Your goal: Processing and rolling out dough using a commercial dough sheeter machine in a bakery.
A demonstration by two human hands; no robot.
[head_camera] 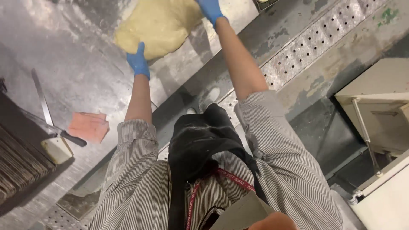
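Observation:
A large slab of pale yellow dough lies on the steel worktable at the top of the view. My left hand, in a blue glove, presses on the dough's near edge. At the dough's right edge my right hand, also blue-gloved, touches it and is partly cut off by the frame's top. Both arms reach out from striped sleeves, over a black apron.
A long knife with a black handle lies at the table's left, beside a pink folded cloth and a cream scraper. A perforated metal floor grate runs along the table. A beige machine stands at right.

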